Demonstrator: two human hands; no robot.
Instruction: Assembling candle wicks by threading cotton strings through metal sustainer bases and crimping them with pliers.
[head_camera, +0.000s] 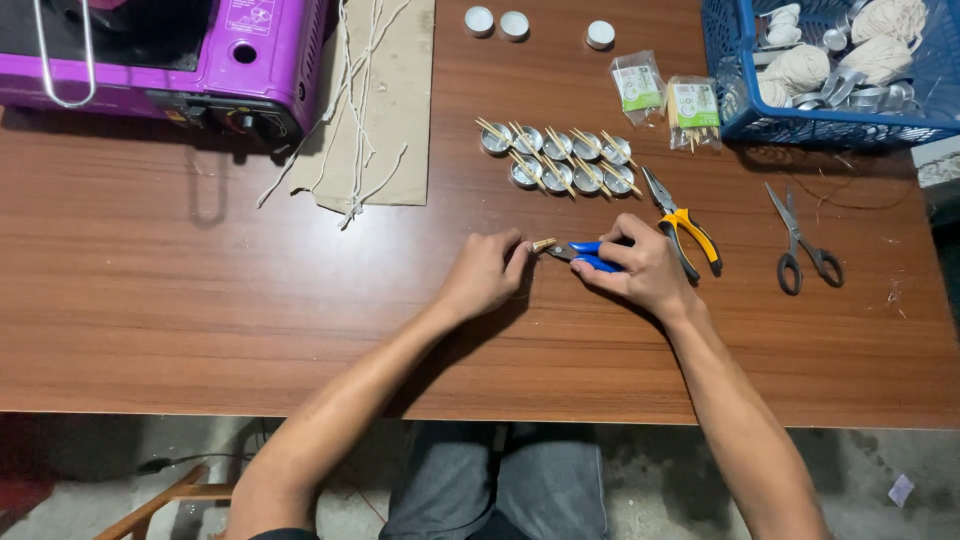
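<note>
Wood-grain table (200, 300) w/ slight sheen, blue plastic basket (730, 110)

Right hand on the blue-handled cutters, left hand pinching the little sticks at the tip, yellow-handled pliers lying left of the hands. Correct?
Not quite. The yellow-handled pliers lie to the right of the hands, between the right hand and the scissors, as the head view shows. The rest stands: the right hand grips the blue-handled cutters, and the left hand pinches the little sticks at their tip.

Blue-handled cutters (590, 256) near centre — yellow-and-black pliers (685, 232) just right. Purple stove (170, 55) far left, blue basket (830, 70) far right — brown woodgrain table (200, 300).
</note>
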